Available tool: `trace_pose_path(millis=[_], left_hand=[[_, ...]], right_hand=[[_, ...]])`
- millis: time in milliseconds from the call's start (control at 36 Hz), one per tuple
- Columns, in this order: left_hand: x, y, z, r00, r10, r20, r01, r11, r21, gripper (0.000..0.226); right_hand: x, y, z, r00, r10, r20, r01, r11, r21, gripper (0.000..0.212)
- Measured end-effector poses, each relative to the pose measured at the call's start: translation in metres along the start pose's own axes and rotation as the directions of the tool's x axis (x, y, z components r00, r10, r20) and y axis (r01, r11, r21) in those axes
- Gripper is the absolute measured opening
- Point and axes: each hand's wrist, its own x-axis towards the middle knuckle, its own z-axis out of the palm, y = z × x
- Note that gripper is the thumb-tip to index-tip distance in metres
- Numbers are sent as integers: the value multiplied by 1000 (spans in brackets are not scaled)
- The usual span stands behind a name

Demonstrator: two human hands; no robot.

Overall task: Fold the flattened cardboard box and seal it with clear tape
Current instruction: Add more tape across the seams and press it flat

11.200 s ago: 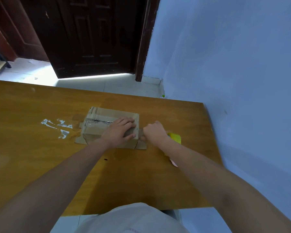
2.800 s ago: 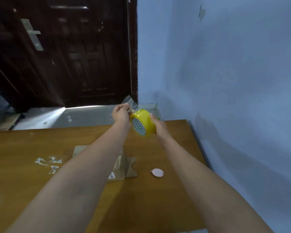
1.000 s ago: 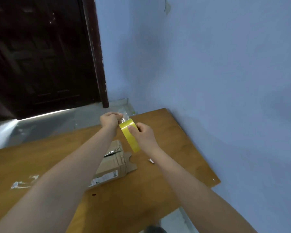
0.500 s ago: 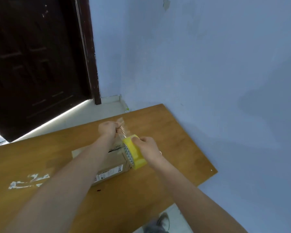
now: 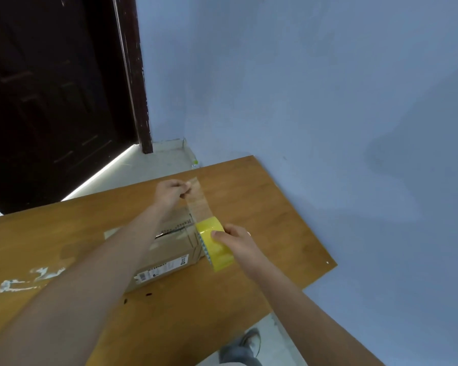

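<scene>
A single head-worn wide-angle camera looked forward and steeply down, tilted, over both forearms onto the wooden table (image 5: 275, 207). It faced the blue wall (image 5: 328, 101) and dark door (image 5: 50, 88), floor visible below.

wall: plain blue (image 5: 315, 88)
door: dark brown wood (image 5: 50, 96), light under it
floor: pale tiles (image 5: 148, 170)
surface: orange-brown wood (image 5: 270, 207)

Yellow tape roll (image 5: 215, 243), clear strip (image 5: 198, 202); brown cardboard box (image 5: 169, 250) with white label (image 5: 150, 272); orange-brown worktop (image 5: 262, 207); blue wall (image 5: 328, 101).
</scene>
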Motion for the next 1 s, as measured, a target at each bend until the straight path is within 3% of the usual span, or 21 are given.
trace_pose_path(millis=[139,222,278,389,500,611,806,917,1000], left_hand=[[4,-20,3,999,27,-25,-23,993,117,7],[9,-36,0,998,31,-46,-20,974,226,7],[9,-44,-1,997,47,-67,-28,964,263,10],[9,-52,-1,993,52,-108,-13,943,331,21],[10,-55,-1,988,46,-144,15,917,398,28],[6,-57,1,985,88,-146,-7,875,484,32],[5,-58,2,979,113,-167,-17,872,489,28],[4,-56,3,979,129,-157,-34,866,500,27],[1,-54,3,979,127,-157,-29,858,513,27]], right_hand=[[-4,6,1,1000,3,13,-3,1000,8,19],[-6,6,8,1000,-5,13,5,999,34,56],[-7,7,13,1000,-3,2,3,999,37,63],[-4,12,18,999,29,-15,-29,1000,-1,30],[3,13,20,999,18,-47,-20,999,-35,19],[9,17,24,997,2,-78,-7,997,-73,24],[14,18,18,994,54,-93,-59,997,-49,31],[14,16,14,993,80,-87,-83,996,-29,24],[13,13,17,992,101,-80,-102,995,-7,50]])
